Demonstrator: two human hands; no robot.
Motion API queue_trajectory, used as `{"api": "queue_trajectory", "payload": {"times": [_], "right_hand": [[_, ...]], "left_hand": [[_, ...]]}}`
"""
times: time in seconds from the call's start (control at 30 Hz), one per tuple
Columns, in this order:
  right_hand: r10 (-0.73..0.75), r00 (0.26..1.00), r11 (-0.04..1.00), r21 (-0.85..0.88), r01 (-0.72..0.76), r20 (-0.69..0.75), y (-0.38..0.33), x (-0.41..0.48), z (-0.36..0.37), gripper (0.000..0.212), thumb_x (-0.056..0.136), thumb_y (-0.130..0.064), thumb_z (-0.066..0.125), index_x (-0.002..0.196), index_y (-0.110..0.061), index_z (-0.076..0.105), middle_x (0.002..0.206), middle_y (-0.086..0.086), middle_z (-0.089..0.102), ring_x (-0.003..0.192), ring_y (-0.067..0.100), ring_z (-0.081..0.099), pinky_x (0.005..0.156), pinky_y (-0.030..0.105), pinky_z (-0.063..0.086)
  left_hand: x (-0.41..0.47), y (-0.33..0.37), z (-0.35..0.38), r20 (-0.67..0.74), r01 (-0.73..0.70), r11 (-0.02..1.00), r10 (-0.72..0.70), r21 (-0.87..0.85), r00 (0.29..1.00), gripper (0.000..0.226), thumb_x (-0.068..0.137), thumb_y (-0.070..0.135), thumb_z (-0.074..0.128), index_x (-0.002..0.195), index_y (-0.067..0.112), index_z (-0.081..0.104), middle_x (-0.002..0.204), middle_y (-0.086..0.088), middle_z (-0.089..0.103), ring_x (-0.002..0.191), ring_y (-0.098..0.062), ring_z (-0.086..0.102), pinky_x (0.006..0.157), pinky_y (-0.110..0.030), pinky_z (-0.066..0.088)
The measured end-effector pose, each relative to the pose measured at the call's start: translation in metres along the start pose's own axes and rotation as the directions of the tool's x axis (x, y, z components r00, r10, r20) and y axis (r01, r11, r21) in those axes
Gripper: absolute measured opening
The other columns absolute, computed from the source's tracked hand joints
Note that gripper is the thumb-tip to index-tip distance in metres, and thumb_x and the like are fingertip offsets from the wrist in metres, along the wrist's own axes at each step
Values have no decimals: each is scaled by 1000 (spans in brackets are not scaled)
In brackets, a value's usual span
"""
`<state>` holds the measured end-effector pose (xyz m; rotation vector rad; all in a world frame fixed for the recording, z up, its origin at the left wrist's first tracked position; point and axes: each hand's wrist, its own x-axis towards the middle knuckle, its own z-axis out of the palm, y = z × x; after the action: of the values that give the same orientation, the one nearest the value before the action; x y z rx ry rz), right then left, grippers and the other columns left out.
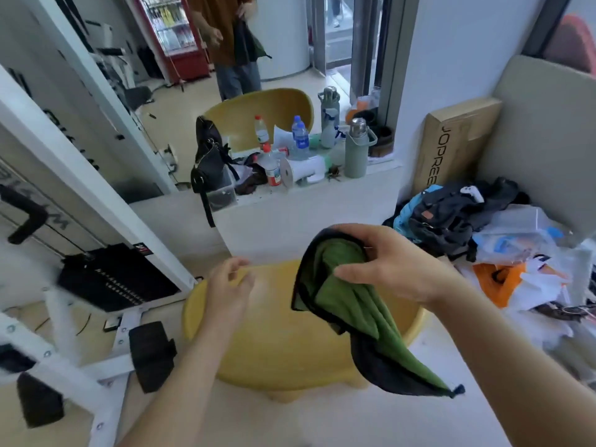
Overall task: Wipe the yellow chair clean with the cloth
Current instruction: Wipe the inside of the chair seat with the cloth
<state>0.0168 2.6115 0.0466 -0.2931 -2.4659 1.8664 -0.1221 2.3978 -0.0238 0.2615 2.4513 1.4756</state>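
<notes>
Gym-type room: weight-stack machine left of left hand, drinks fridge far beyond hands, cluttered ledge just ahead with water bottles.

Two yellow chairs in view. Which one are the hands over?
The near yellow chair, at the bottom of the view. The right hand holds the green cloth above its seat, beside the left hand. The far chair stands behind the cluttered ledge.

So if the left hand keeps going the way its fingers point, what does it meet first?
Most likely the top edge of the yellow chair back, right by the left hand. The fingers look almost on it already; motion blur hides whether they touch.
</notes>
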Motion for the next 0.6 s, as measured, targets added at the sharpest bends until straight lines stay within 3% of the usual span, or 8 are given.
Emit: {"api": "queue_trajectory", "payload": {"times": [0.07, 0.13, 0.2, 0.27, 0.33, 0.43, 0.53, 0.6], "right_hand": [[3, 998, 983, -185, 10, 66, -3, 11, 2, 65, 76, -20, 75, 135, -34, 51, 117, -15, 64, 106, 1, 61, 95, 22, 50], [12, 992, 966, -258, 21, 127, -6, 18, 0, 73, 76, -11, 72, 138, -38, 45, 115, -18, 62, 102, -2, 60, 86, 12, 48], [50, 987, 953, -302, -2, 152, -3, 23, -8, 77, 75, -6, 68, 138, -43, 43, 118, -17, 59, 103, 3, 59, 85, 20, 52], [108, 986, 855, -519, -25, 131, 4, 30, -16, 73, 77, -9, 65, 135, -47, 43, 120, -17, 49, 103, 7, 54, 84, 21, 50], [137, 982, 657, -754, 8, 130, 19, 39, -16, 60, 82, -14, 59, 133, -43, 48, 115, -12, 41, 98, 8, 46, 75, 8, 40], [157, 983, 504, -864, 7, 100, 55, 49, -8, 37, 90, -19, 52, 124, -32, 57, 103, -7, 50, 90, 8, 43, 71, -2, 29], [249, 968, 623, -770, -135, 31, 106, 57, 2, 15, 91, -16, 51, 101, -21, 61, 92, -3, 61, 89, 17, 56, 70, 16, 40], [328, 944, 735, -623, -268, -19, 145, 59, 11, 25, 92, -11, 48, 110, -27, 55, 96, 0, 60, 87, 20, 56, 68, 23, 44]], "left_hand": [[-18, 22, 27, 355, -37, 968, 126, -248, 926, 33, 83, 43, 68, 113, 30, 61, 112, 8, 64, 109, -17, 58, 85, -23, 48], [-29, 31, 51, 511, -86, 950, 236, -299, 827, 39, 83, 39, 68, 119, 30, 58, 105, 10, 68, 103, -7, 63, 87, -23, 51], [-22, 25, 60, 449, -132, 968, 216, -212, 867, 27, 88, 20, 67, 110, 35, 62, 84, 4, 67, 83, -12, 64, 80, -28, 51], [-6, 12, 60, 403, -215, 972, 233, -91, 885, 24, 91, 12, 62, 105, 30, 67, 81, 6, 66, 79, -11, 61, 77, -25, 48], [11, -3, 62, 390, -410, 908, 348, 86, 852, 17, 93, 13, 57, 98, 24, 69, 85, 13, 62, 82, -7, 55, 72, -17, 42], [31, -25, 72, 365, -516, 806, 406, 288, 838, 11, 98, 23, 45, 91, 23, 54, 88, 12, 49, 80, -13, 49, 68, -26, 40], [42, -58, 92, 371, -480, 791, 345, 379, 862, 18, 101, 30, 36, 96, 23, 52, 94, 8, 50, 77, -18, 53, 65, -37, 47], [39, -86, 112, 443, -426, 826, 246, 370, 862, 20, 101, 33, 36, 99, 24, 54, 95, 7, 54, 77, -16, 55, 66, -39, 49]]}}
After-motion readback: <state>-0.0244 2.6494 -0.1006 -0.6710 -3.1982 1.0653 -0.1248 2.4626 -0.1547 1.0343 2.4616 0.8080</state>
